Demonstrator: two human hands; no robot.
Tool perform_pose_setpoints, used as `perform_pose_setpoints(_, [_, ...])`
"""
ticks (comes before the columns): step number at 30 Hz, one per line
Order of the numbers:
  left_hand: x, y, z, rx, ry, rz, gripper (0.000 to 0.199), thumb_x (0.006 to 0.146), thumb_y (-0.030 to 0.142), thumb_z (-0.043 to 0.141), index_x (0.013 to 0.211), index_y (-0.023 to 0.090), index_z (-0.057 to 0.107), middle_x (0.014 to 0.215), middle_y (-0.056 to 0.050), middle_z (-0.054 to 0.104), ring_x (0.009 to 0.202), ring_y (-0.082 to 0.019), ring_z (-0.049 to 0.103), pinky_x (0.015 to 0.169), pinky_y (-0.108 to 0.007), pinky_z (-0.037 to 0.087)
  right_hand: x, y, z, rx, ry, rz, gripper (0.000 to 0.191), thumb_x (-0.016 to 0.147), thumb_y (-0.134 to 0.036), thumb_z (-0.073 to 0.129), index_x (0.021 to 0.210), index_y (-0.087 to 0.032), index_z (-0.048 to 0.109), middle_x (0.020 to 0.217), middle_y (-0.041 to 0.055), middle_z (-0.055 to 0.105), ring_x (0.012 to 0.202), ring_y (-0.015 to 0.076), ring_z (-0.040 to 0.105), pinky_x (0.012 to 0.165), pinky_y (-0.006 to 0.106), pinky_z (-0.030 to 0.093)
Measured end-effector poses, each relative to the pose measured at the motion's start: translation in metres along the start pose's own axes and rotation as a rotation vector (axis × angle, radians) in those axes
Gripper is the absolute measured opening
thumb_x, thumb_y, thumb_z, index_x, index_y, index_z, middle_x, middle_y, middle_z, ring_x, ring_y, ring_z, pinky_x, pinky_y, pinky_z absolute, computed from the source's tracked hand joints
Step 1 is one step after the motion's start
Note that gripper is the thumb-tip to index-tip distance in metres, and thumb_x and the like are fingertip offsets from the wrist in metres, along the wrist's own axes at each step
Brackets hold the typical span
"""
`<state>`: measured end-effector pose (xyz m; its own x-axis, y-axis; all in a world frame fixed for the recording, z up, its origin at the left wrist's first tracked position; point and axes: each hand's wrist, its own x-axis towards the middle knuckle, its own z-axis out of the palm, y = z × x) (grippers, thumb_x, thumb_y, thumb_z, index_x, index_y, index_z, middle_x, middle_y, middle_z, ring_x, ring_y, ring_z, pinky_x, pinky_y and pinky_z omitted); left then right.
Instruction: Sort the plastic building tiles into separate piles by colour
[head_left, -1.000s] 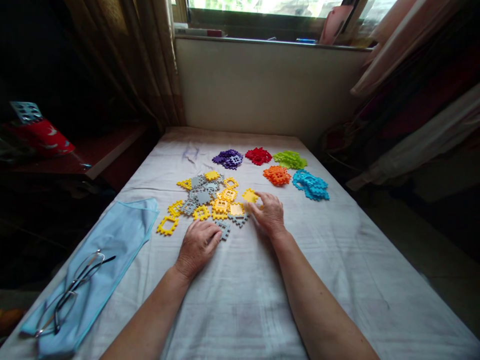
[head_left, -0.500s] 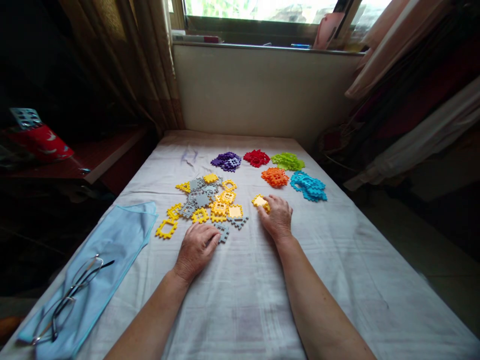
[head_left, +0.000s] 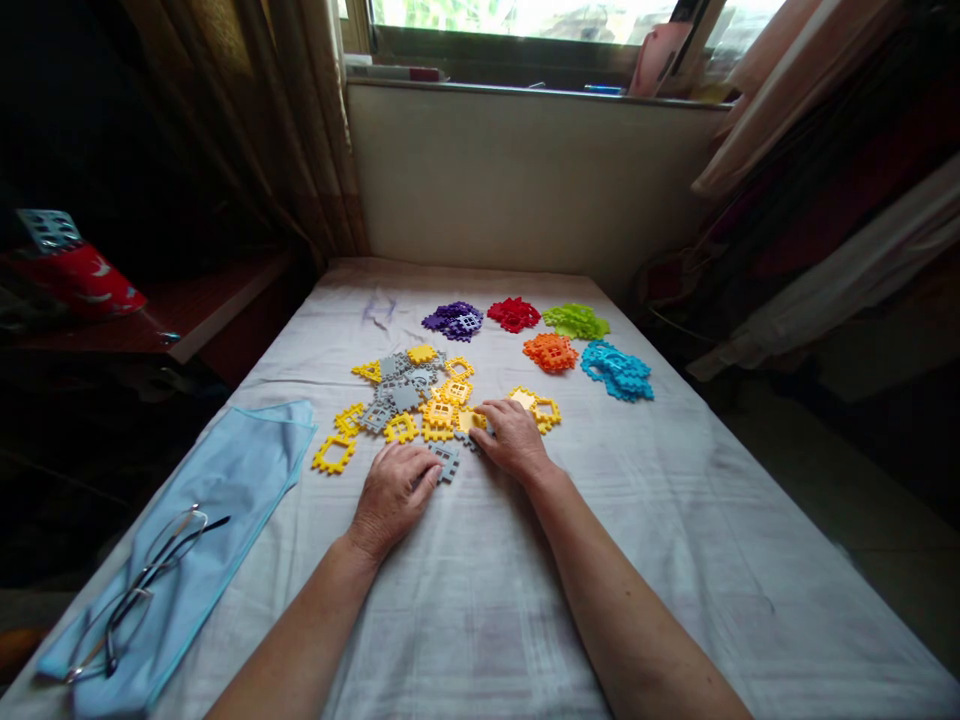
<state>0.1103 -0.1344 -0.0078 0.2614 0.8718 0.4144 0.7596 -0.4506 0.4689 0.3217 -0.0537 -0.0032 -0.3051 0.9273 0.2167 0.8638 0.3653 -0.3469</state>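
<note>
My left hand (head_left: 394,492) lies on the sheet with its fingers loosely stretched and holds nothing. Its thumb is against or just beside a grey window-shaped interlocking piece (head_left: 447,464). My right hand (head_left: 513,440) has thumb and fingers at the right edge of a yellow square interlocking piece (head_left: 469,419), partly covering it. Below that, a grey toothed piece (head_left: 466,441) is mostly hidden by the hand. Around them spreads a mixed heap of yellow and grey pieces (head_left: 405,397). A small group of yellow pieces (head_left: 547,411) lies just beyond my right hand.
Sorted piles lie farther back: purple (head_left: 452,321), red (head_left: 514,314), lime green (head_left: 576,321), orange (head_left: 550,352) and blue (head_left: 618,371). On the left, eyeglasses (head_left: 139,595) rest on a light blue cloth (head_left: 255,470). A wall (head_left: 525,180) stands behind the sheet-covered surface (head_left: 465,620).
My right hand has let go of the yellow piece at the right group and moved left to the yellow square by the mixed heap. My left hand has stayed in place.
</note>
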Motion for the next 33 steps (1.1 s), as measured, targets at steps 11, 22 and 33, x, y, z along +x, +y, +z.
perform_pose_setpoints(11, [0.0, 0.0, 0.0, -0.004, 0.001, -0.007, 0.018, 0.094, 0.03, 0.052, 0.089, 0.025, 0.069, 0.095, -0.002, 0.074, 0.091, -0.02, 0.065, 0.095, -0.042, 0.045, -0.001, -0.006, -0.004, -0.009, 0.074, 0.045, 0.047, 0.08, -0.03, 0.071, 0.126, -0.021, 0.065, 0.115, 0.0115, 0.067, 0.105, 0.0273, 0.06, 0.095, 0.039, 0.046])
perform_pose_setpoints(22, [0.0, -0.001, 0.0, -0.012, 0.0, -0.008, 0.018, 0.095, 0.03, 0.052, 0.091, 0.025, 0.069, 0.097, -0.002, 0.074, 0.094, -0.02, 0.066, 0.096, -0.043, 0.044, 0.0, 0.012, -0.007, 0.483, 0.302, 0.157, 0.014, 0.082, -0.032, 0.058, 0.083, -0.021, 0.067, 0.08, 0.0023, 0.07, 0.067, 0.0149, 0.063, 0.068, 0.027, 0.051])
perform_pose_setpoints(33, [-0.001, -0.002, 0.001, -0.014, -0.001, -0.018, 0.019, 0.094, 0.03, 0.052, 0.092, 0.025, 0.069, 0.098, -0.004, 0.075, 0.095, -0.021, 0.066, 0.098, -0.044, 0.045, 0.0, 0.083, -0.024, 0.872, 0.657, 0.585, 0.045, 0.06, -0.057, 0.07, 0.081, -0.019, 0.064, 0.073, 0.002, 0.068, 0.058, 0.016, 0.065, 0.049, 0.025, 0.05])
